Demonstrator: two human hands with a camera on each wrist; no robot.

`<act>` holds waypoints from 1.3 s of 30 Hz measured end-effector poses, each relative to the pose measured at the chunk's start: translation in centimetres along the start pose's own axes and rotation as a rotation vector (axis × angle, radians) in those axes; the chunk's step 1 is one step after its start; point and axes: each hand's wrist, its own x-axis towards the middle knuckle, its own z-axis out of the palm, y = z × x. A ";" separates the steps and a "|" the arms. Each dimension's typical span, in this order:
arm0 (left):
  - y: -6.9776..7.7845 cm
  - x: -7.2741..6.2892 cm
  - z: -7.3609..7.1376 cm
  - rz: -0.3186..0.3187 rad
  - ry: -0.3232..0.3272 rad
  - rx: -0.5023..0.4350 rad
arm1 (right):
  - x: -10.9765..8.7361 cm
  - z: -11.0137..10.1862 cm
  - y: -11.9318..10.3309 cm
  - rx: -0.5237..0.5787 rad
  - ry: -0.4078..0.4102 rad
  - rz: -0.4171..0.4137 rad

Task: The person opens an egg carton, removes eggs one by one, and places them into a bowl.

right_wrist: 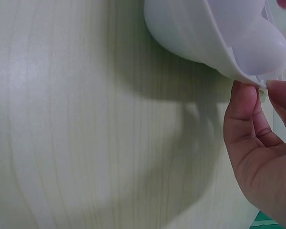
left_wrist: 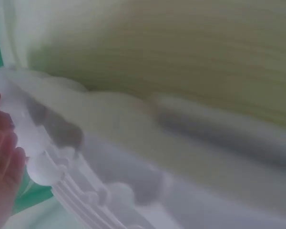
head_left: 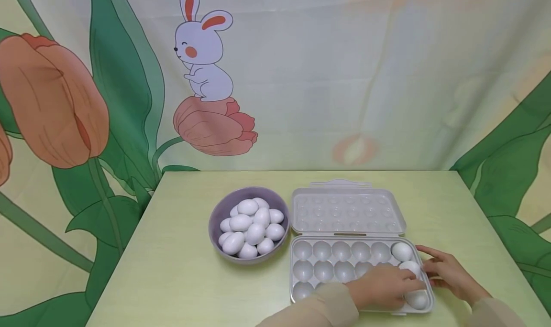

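A grey plastic egg carton [head_left: 324, 270] lies with its lid [head_left: 340, 210] folded back behind it. Three white eggs fill its right-hand column: one egg [head_left: 402, 251] at the back, another [head_left: 409, 268] in the middle and a third egg [head_left: 416, 299] at the front. My left hand [head_left: 383, 285] reaches over the carton, its fingers extended beside the middle and front eggs; it hides several cups. In the left wrist view, that hand [left_wrist: 5, 167] shows only partly. My right hand [head_left: 452, 274] pinches the carton's right rim between thumb and fingers [right_wrist: 242, 102].
A purple-grey bowl [head_left: 215, 236] heaped with white eggs [head_left: 241, 223] stands left of the carton. Both rest on a pale wood-grain table [head_left: 172, 269]. Behind the table hangs a cloth [head_left: 301, 102] printed with tulips and a rabbit.
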 end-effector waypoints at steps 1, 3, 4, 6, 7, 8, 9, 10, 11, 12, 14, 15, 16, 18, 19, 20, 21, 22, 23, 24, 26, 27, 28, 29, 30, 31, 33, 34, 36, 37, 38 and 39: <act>0.2 0.2 -0.1 0.010 -0.010 0.019 | 0.0 0.0 0.0 0.001 -0.001 0.000; 0.6 0.6 -0.2 0.010 -0.032 0.030 | 0.0 0.0 0.0 0.004 -0.003 -0.002; 0.8 0.8 -0.3 0.002 -0.048 0.021 | 0.0 0.0 0.0 0.005 -0.003 -0.006; 1.1 1.1 -0.2 -0.023 -0.082 -0.005 | -0.1 0.1 0.0 0.011 0.002 -0.011; 1.2 1.3 -0.2 -0.033 -0.093 -0.015 | -0.1 0.1 0.0 0.014 0.003 -0.014; 1.3 1.4 0.0 -0.045 -0.105 -0.017 | -0.1 0.1 0.0 0.013 -0.001 -0.024; 1.5 1.5 0.1 -0.059 -0.114 -0.020 | -0.1 0.1 0.1 0.011 -0.006 -0.032; 1.6 1.7 0.3 -0.071 -0.123 -0.021 | -0.1 0.1 0.1 0.014 -0.005 -0.033; 1.7 1.8 0.5 -0.085 -0.128 -0.016 | -0.1 0.1 0.1 0.018 -0.004 -0.031; 1.9 1.9 0.6 -0.094 -0.130 -0.005 | -0.1 0.1 0.1 0.019 -0.004 -0.032; 2.1 2.1 0.9 -0.114 -0.138 0.014 | -0.1 0.1 0.1 0.017 -0.009 -0.037; 2.1 2.2 0.9 -0.122 -0.146 0.019 | -0.1 0.1 0.1 0.018 -0.008 -0.032; 2.2 2.4 1.0 -0.129 -0.154 0.027 | 0.0 0.1 0.1 0.019 -0.004 -0.025; 2.4 2.6 1.1 -0.138 -0.167 0.051 | 0.0 0.0 0.1 0.011 -0.009 -0.025; 2.5 2.7 1.1 -0.143 -0.176 0.061 | 0.0 0.0 0.1 0.008 -0.009 -0.022; 2.5 2.8 1.1 -0.147 -0.185 0.071 | -0.1 0.0 0.1 0.006 -0.008 -0.018; 2.6 2.8 1.1 -0.145 -0.184 0.086 | -0.1 0.0 0.1 0.004 -0.006 -0.013; 2.6 2.7 1.2 -0.144 -0.183 0.099 | -0.1 -0.1 0.0 0.003 -0.004 -0.009; 2.7 2.7 1.2 -0.142 -0.179 0.111 | -0.1 -0.1 0.0 0.002 -0.002 -0.005; 2.7 2.5 1.2 -0.137 -0.160 0.124 | -0.1 -0.1 0.0 0.002 0.001 -0.002; 2.8 2.1 1.3 -0.112 -0.114 0.157 | -0.1 -0.1 0.0 0.001 0.002 -0.002; 2.8 1.9 1.3 -0.100 -0.093 0.168 | -0.1 -0.1 0.0 0.001 0.001 -0.003; 2.9 1.7 1.3 -0.089 -0.070 0.186 | -0.1 0.0 0.0 0.000 0.001 -0.005; 2.9 1.4 1.4 -0.080 -0.048 0.202 | -0.1 0.0 0.0 0.000 0.000 -0.007; 3.0 1.2 1.4 -0.073 -0.029 0.218 | -0.1 0.0 0.0 -0.001 -0.001 -0.009; 3.0 1.1 1.5 -0.069 -0.024 0.227 | -0.1 0.0 0.0 -0.002 -0.001 -0.010; 3.1 1.0 1.4 -0.076 -0.030 0.224 | -0.2 0.1 0.0 -0.005 -0.002 -0.008; 3.2 1.0 1.4 -0.081 -0.029 0.223 | -0.2 0.1 -0.1 -0.006 -0.002 -0.006; 3.3 1.1 1.3 -0.095 -0.042 0.202 | -0.2 0.1 -0.1 -0.008 -0.001 0.000; 3.3 1.1 1.3 -0.101 -0.046 0.190 | -0.2 0.1 -0.2 -0.008 -0.001 0.003; 3.4 1.2 1.2 -0.110 -0.055 0.171 | -0.2 0.0 -0.2 -0.008 -0.001 0.006; 3.4 1.2 1.1 -0.115 -0.058 0.161 | -0.2 0.0 -0.2 -0.008 0.000 0.009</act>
